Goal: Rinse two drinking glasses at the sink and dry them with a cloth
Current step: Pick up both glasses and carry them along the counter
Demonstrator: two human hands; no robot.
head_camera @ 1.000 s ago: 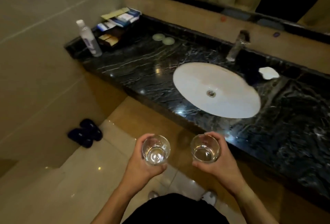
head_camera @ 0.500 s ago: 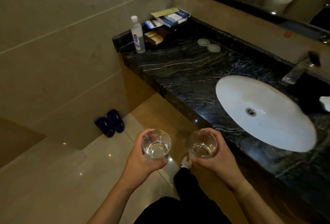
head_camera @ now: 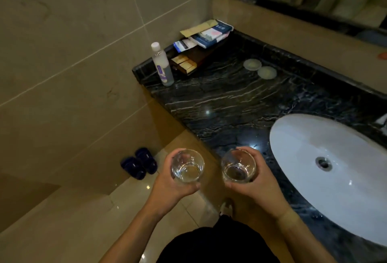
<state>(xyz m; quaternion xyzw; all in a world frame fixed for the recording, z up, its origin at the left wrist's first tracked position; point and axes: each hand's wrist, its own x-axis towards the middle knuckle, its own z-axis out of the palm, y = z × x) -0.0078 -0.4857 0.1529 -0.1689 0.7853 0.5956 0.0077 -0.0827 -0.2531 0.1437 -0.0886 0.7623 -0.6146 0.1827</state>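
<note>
— Black veined marble counter [head_camera: 230,99], white oval sink [head_camera: 314,147] at right?
— Yes. Each hand grips one clear glass tumbler upright before its edge: left hand [head_camera: 169,187] round the left glass [head_camera: 187,166], right hand [head_camera: 259,185] round the right glass [head_camera: 238,165].

Both drinking glasses, the left glass [head_camera: 187,166] and the right glass [head_camera: 238,166], are clear, smooth glass with thick bases. The desk [head_camera: 226,99] is polished black stone veined in white, glossy enough to throw back lamp spots. The sink [head_camera: 310,158] at 3 o'clock is smooth white ceramic with a metal drain [head_camera: 323,163]. The bottle [head_camera: 162,63] at 11 o'clock looks like translucent plastic. The floor [head_camera: 73,220] tiles are glossy beige.
</note>
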